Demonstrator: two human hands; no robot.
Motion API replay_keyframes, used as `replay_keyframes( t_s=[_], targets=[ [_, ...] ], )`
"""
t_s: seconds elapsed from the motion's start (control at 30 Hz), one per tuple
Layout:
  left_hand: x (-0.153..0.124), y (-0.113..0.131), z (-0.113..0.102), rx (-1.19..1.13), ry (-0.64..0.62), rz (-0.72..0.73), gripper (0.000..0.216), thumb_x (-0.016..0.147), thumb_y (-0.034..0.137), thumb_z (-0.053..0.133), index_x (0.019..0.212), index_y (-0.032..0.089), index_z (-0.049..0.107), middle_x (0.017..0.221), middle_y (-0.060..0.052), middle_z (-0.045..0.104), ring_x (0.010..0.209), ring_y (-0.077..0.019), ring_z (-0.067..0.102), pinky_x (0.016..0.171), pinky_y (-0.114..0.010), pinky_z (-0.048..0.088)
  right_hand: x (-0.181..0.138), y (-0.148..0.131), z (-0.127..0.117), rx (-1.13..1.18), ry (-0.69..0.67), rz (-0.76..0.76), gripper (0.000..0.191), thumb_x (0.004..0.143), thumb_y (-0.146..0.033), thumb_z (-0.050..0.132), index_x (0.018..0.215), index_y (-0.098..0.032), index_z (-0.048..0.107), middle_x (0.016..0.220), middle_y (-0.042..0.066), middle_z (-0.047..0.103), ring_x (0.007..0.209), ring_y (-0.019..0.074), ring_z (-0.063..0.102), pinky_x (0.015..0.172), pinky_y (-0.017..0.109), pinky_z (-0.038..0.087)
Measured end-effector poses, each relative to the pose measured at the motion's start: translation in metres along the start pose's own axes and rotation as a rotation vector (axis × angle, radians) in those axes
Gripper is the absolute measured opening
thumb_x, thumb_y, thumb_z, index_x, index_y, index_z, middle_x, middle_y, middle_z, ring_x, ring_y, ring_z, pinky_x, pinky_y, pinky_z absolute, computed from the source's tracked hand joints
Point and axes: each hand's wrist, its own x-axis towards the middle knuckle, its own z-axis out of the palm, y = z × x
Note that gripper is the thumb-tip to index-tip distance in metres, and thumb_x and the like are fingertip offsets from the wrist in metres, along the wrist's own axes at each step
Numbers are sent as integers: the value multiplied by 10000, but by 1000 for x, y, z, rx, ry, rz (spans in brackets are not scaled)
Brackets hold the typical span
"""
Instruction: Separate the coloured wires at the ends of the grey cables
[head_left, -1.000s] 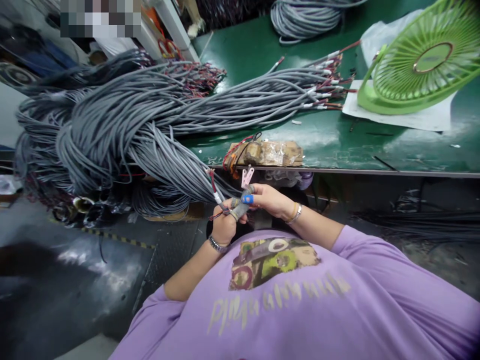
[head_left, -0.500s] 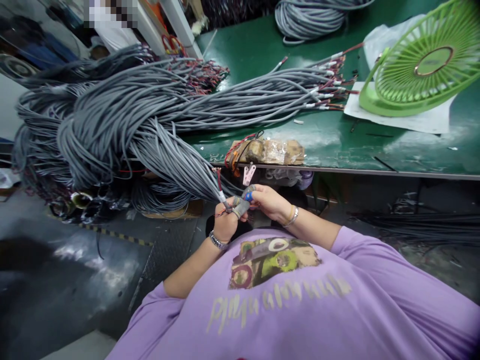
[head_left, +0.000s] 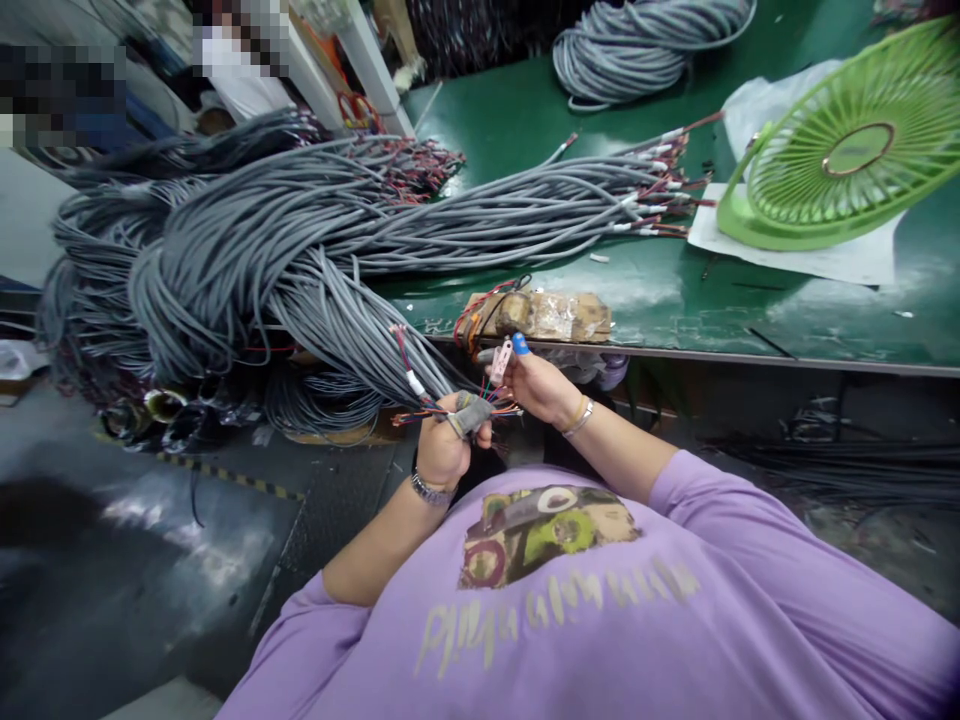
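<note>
My left hand [head_left: 444, 440] is closed around thin coloured wires [head_left: 420, 412] that fan out from the stripped end of a grey cable [head_left: 352, 335]. Its fingers wear grey wrappings. My right hand [head_left: 536, 385] is just to the right, pinching the same wire ends, with a blue cap on one fingertip. A small pink clip [head_left: 501, 360] hangs at the bench edge right beside that hand. The cable runs up left into a big heap of grey cables [head_left: 225, 250].
A green bench [head_left: 675, 290] carries a bundle of grey cables with red stripped ends [head_left: 645, 190], a cable coil [head_left: 637, 45], a green fan [head_left: 840, 150] on white paper, and a taped block with wires [head_left: 547, 312] at its front edge. Dark floor lies left.
Both hands have risen slightly toward the bench edge. The coloured wires are now spread out between them, and my right hand's blue-capped finger has lifted up beside the pink clip.
</note>
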Motion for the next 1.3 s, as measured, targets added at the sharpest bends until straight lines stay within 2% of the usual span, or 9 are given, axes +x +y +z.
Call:
replay_keyframes(
  t_s=[0.17,0.33,0.53,0.67,0.8,1.07,1.17,1.3],
  targets=[
    [5,3,4,12,-23,-40,234,644,333,739,594,147,606,440,14,562,362,-85,486,363,-187,390,-1,-1,5,48,-12,-14,505,855,-635,555,858,-147,684,718,26,639,612,105,552,541,212,446],
    [10,1,2,21,-66,-73,243,646,333,737,582,145,596,441,13,562,350,-81,475,357,-188,383,-6,-1,6,96,41,-12,423,847,-561,627,841,-141,680,660,4,618,563,87,525,511,199,428],
    [13,-3,3,54,-53,-83,265,656,352,745,593,145,591,448,14,567,358,-81,479,365,-189,390,-3,-1,4,153,-55,45,410,894,-537,576,848,-142,672,608,-9,600,519,85,499,489,198,422],
    [13,-4,4,68,-31,-96,271,639,357,752,589,145,591,441,14,565,356,-82,481,366,-186,387,2,3,2,174,-59,24,389,890,-518,594,781,-148,646,623,-9,611,522,84,503,501,203,435],
    [14,-5,4,77,-30,-104,264,627,349,755,579,144,594,436,11,565,351,-83,481,365,-189,388,4,5,1,188,-47,20,386,890,-525,589,813,-153,654,623,-16,604,502,80,484,471,198,416],
    [5,-4,2,94,-71,-50,230,672,325,725,578,146,614,442,12,567,359,-84,480,370,-192,387,-1,-1,-3,181,-91,92,519,890,-643,487,897,-158,672,750,39,664,615,123,577,520,219,465],
    [0,-5,0,103,-93,24,210,703,303,712,590,145,632,466,10,579,380,-81,492,390,-195,399,-3,-3,-3,163,-97,93,448,916,-572,502,908,-160,678,762,38,674,623,118,580,527,213,461],
    [-3,-8,4,50,-30,71,204,722,306,706,610,154,630,482,20,575,401,-84,501,394,-197,409,-4,1,-3,121,-60,-12,302,910,-429,591,893,-144,689,706,13,652,613,96,563,544,191,449]
  ],
)
